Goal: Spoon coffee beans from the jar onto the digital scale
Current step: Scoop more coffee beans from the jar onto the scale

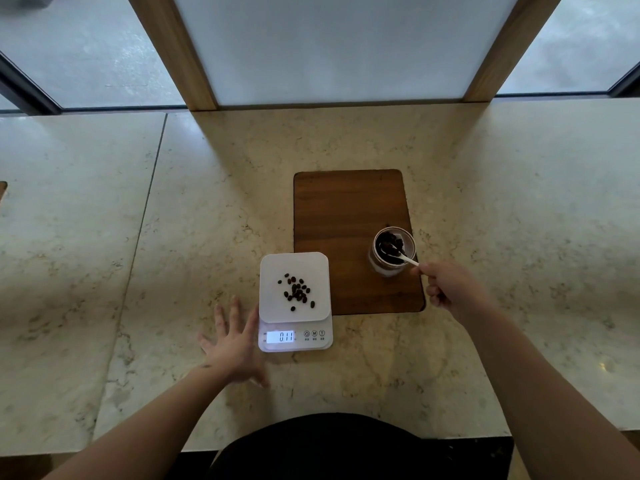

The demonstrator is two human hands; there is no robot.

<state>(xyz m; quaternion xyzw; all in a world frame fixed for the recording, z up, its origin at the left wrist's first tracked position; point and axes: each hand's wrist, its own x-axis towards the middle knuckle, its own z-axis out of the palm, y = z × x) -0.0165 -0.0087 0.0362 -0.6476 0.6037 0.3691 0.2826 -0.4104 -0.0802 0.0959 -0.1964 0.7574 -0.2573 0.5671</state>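
**Second scoop under way, spoon in the jar**

Nearest, the left hand (231, 344) rests flat on the marble counter (104, 271), fingers spread, holding nothing, just left of the digital scale (295, 303). Its white platform carries a loose scatter of coffee beans (297, 292); the display reads 0.11.

To the right, the right hand (446, 289) pinches the handle of a white spoon (406, 259), whose bowl is down among the beans in the glass jar (393, 252).

The jar stands open at the near right of a wooden board (349, 216), partly filled with dark beans. Lifting the spoon level should keep beans from rolling off before they reach the platform.
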